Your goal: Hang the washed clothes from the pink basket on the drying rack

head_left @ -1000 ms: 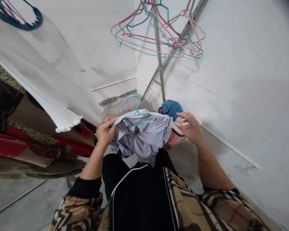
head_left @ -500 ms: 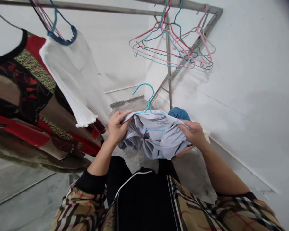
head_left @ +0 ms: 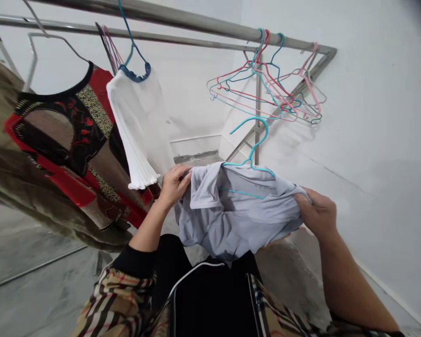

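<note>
A light grey shirt [head_left: 238,224] is spread between my two hands in front of my body. My left hand [head_left: 175,185] pinches the shirt at its left shoulder, where a sleeve folds over toward me. At the opposite shoulder my right hand [head_left: 317,210] grips the cloth with thumb and fingers. A turquoise hanger [head_left: 251,152] sits inside the shirt, its hook standing up out of the neckline. Its lower bar shows through the neck opening; the ends of the hanger are hidden in the cloth.
A metal clothes rack [head_left: 196,18] runs across the top. From it hang a white pleated garment [head_left: 140,121] and a red and black patterned garment [head_left: 73,121] at left. Several bare hangers [head_left: 256,93] hang at right, near a white wall [head_left: 382,117].
My hands have moved farther apart, stretching the shirt wider, with my right hand shifting right. The shirt and hanger appear nearer and farther right. The view has shifted, showing more of the rack.
</note>
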{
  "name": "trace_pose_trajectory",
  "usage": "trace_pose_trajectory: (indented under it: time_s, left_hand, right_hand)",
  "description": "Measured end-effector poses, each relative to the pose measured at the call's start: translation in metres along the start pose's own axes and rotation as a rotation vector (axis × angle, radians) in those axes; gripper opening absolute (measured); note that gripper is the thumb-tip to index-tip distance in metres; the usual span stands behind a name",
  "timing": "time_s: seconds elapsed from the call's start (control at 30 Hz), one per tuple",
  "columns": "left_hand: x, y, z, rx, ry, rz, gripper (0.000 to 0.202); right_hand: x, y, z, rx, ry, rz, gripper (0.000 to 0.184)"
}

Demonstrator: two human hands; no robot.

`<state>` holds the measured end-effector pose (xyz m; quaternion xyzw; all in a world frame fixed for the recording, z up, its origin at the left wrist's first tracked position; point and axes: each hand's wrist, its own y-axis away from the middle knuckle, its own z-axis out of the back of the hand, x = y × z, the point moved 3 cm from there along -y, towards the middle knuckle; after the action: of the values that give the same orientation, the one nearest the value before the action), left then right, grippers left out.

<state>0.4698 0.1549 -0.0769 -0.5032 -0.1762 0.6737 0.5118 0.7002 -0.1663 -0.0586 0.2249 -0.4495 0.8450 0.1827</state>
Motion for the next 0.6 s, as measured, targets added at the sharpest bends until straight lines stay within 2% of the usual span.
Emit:
trace_pose_trajectory:
  time_s: [0.1, 0.23, 0.37, 0.43, 0.6]
  left_hand:
    - [-0.003, 0.001, 0.004, -0.015, 0.004, -0.002, 0.029]
    - [-0.005, 0.005, 0.007, -0.128, -0.046, 0.004, 0.027]
    - [-0.004, 0.009, 0.006, -0.142, -0.143, -0.029, 0.029]
    - [-0.004, 0.01, 0.006, -0.151, -0.181, -0.039, 0.031]
    - [-0.005, 0.009, 0.01, -0.244, -0.154, 0.018, 0.029]
  right_hand:
    - [0.0, -0.002, 0.001, -0.042, 0.028, -0.054, 0.029]
    - [0.005, -0.009, 0.004, -0.199, 0.153, -0.07, 0.032]
    - [0.011, -0.013, 0.009, -0.329, 0.182, -0.056, 0.035]
    - [0.012, -0.013, 0.012, -0.292, 0.112, -0.036, 0.036]
    - [0.002, -0.013, 0.014, 0.031, -0.079, -0.008, 0.04]
